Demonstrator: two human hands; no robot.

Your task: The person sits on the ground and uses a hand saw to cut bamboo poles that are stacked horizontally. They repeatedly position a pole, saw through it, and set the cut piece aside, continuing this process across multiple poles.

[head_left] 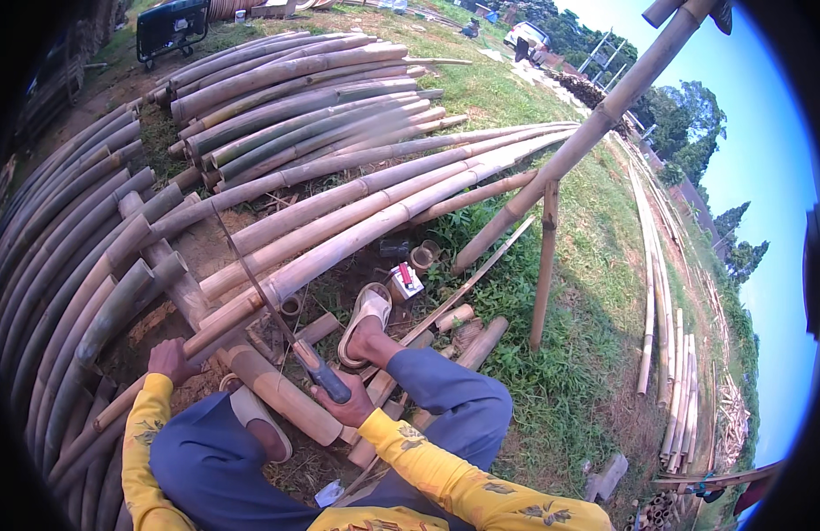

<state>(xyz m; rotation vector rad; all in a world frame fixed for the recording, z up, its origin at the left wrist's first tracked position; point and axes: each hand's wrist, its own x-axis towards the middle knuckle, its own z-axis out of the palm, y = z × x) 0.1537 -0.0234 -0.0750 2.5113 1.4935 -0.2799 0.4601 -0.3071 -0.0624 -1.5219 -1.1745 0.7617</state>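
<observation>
My right hand (348,404) is closed round the dark handle of a hand saw (314,365). The saw's long thin blade slants up and to the left, lying across a bamboo pole (339,249). My left hand (171,361) wraps round the same pole's near part, left of the blade. The pole runs away from me to the far right. Below it, a thick bamboo piece (286,395) lies on the ground between my feet. Whether the blade has entered the pole is too fine to tell.
Stacked bamboo poles (295,97) fill the back left, and more (65,257) lie along the left. A slanted bamboo post (596,124) with an upright prop (545,265) stands at the right. Offcuts and a small box (405,281) lie near my sandalled foot (367,323).
</observation>
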